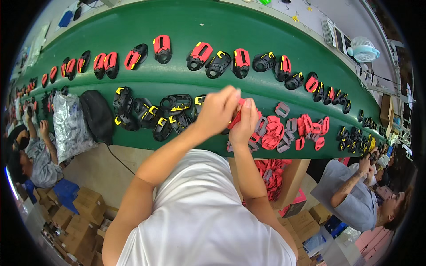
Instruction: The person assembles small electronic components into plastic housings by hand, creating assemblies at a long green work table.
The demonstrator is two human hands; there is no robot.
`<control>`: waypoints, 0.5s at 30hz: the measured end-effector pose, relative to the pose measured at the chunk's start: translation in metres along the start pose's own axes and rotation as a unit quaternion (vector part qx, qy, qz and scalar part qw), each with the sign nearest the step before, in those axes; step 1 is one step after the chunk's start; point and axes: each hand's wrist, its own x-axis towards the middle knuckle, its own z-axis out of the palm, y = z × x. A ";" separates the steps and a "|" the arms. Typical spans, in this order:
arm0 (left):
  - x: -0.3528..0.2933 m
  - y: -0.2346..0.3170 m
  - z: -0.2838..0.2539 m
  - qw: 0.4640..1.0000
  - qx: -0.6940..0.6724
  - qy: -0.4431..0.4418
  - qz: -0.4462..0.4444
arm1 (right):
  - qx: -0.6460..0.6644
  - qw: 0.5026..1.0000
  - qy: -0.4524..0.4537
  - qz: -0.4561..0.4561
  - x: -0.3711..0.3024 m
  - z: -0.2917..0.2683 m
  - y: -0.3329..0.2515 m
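My two hands are together over the near edge of the green work surface (177, 26). My right hand (244, 126) is closed around a red plastic frame (235, 119), and much of that piece is hidden by the fingers. Over its upper left side my left hand (218, 111) is closed as well, the fingers curled and slightly blurred against the same piece. Just right of the hands lies a loose pile of red frames (272, 134) and grey frames (282, 109). Black housings with yellow tabs (175, 103) are grouped on the left.
A row of black housings, many with red frames (162, 43), runs along the far strip. Left stand a black bag (96, 116) and a clear plastic bag (70, 126). Below the edge is a carton of red frames (270, 175). Co-workers sit left and right (350, 193).
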 end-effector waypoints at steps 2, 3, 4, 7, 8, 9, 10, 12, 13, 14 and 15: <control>0.021 -0.003 -0.008 0.967 -0.105 -0.052 -0.228 | -0.058 0.998 0.028 -0.021 0.009 -0.009 -0.005; 0.037 -0.017 -0.009 0.966 0.051 -0.049 -0.248 | -0.117 0.991 0.051 -0.041 0.015 -0.013 -0.007; 0.046 -0.050 -0.002 0.966 0.217 -0.023 -0.139 | -0.121 0.991 0.046 -0.038 0.020 -0.020 -0.013; 0.068 -0.104 0.016 0.884 0.466 -0.021 -0.033 | -0.144 0.988 0.040 -0.024 0.029 -0.037 -0.028; 0.073 -0.111 0.020 0.831 0.553 -0.047 -0.045 | -0.144 0.988 0.040 -0.029 0.028 -0.041 -0.034; 0.074 -0.116 0.024 0.832 0.551 -0.046 -0.040 | -0.158 0.987 0.023 -0.026 0.025 -0.047 -0.038; 0.075 -0.119 0.024 0.831 0.552 -0.049 -0.051 | -0.172 0.985 0.005 -0.022 0.023 -0.052 -0.042; 0.069 -0.116 0.021 0.837 0.547 -0.029 0.016 | -0.160 0.987 -0.001 -0.021 0.017 -0.057 -0.049; 0.066 -0.101 0.019 0.838 0.544 -0.032 0.024 | -0.148 0.989 -0.006 -0.015 0.013 -0.061 -0.053; 0.061 -0.084 0.016 0.917 0.393 -0.034 -0.058 | -0.109 0.994 -0.011 -0.009 0.010 -0.062 -0.056; 0.051 -0.067 0.012 0.962 0.231 -0.028 -0.141 | -0.107 0.994 -0.015 -0.013 0.008 -0.064 -0.063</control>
